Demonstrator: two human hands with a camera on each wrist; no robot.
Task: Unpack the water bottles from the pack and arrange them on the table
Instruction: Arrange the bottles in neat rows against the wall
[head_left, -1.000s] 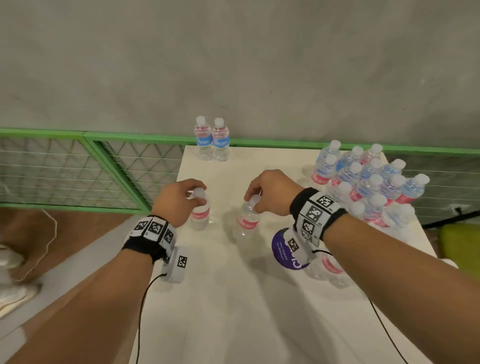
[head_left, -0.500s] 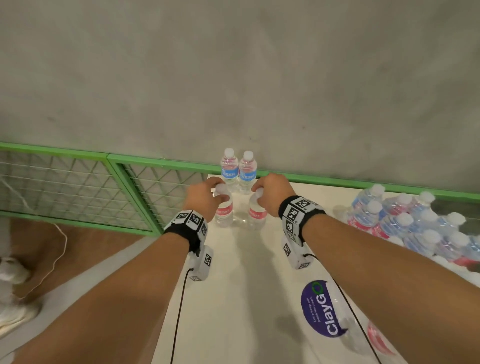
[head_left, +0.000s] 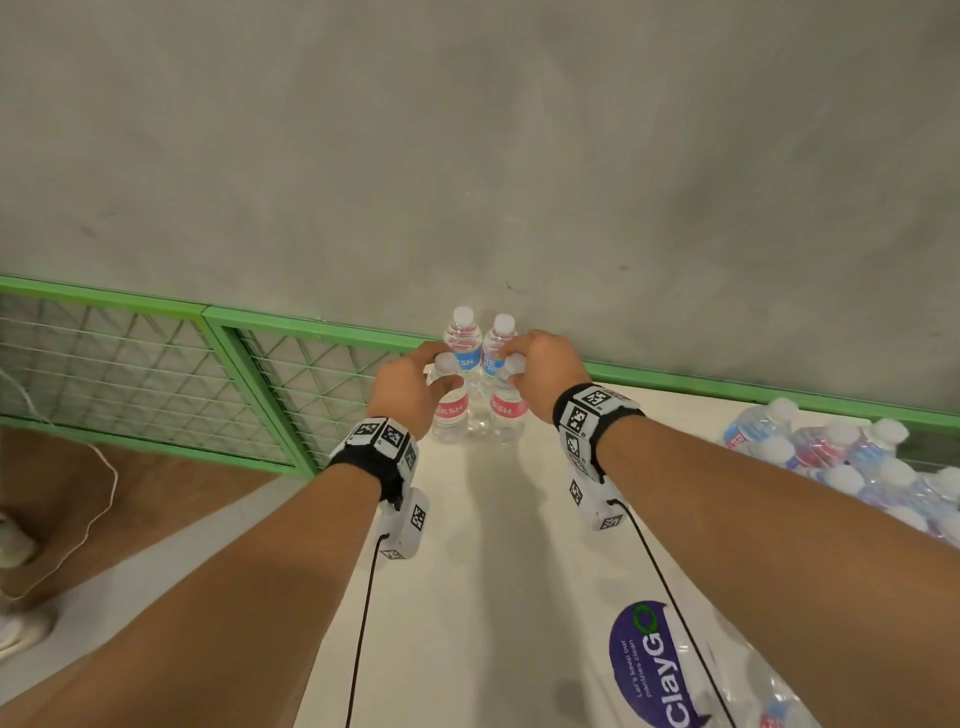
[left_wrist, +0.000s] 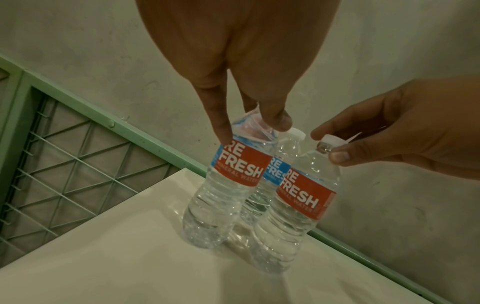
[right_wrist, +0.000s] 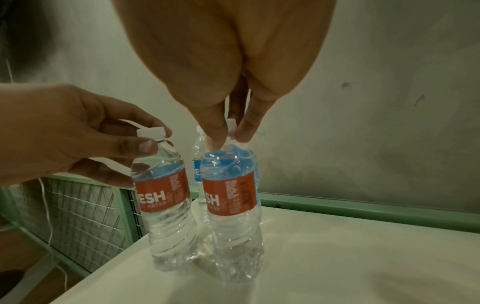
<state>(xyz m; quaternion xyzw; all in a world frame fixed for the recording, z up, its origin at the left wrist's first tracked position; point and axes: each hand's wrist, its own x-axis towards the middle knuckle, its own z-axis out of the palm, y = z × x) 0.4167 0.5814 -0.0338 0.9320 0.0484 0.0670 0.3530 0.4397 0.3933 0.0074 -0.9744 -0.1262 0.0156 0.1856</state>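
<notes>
Two blue-labelled water bottles (head_left: 462, 345) stand at the far edge of the white table (head_left: 493, 571). Right in front of them stand two red-labelled bottles. My left hand (head_left: 441, 374) pinches the left red-labelled bottle (head_left: 449, 413) by its neck. In the left wrist view the left hand (left_wrist: 252, 129) has thumb and finger round that bottle (left_wrist: 233, 185). My right hand (head_left: 511, 364) pinches the right red-labelled bottle (head_left: 506, 408) at its cap. The right wrist view shows the right hand (right_wrist: 230, 137) on this bottle (right_wrist: 231, 205). Both bases appear to touch the table.
The opened pack with several bottles (head_left: 841, 467) lies at the right of the table. Clear wrap with a purple ClayGo label (head_left: 654, 670) lies near the front right. A green mesh fence (head_left: 156, 374) and a grey wall run behind the table. The floor drops away on the left.
Both hands have carried their bottles from the table's middle to the far edge and set them just in front of the two blue-labelled ones. The head view has tilted up.
</notes>
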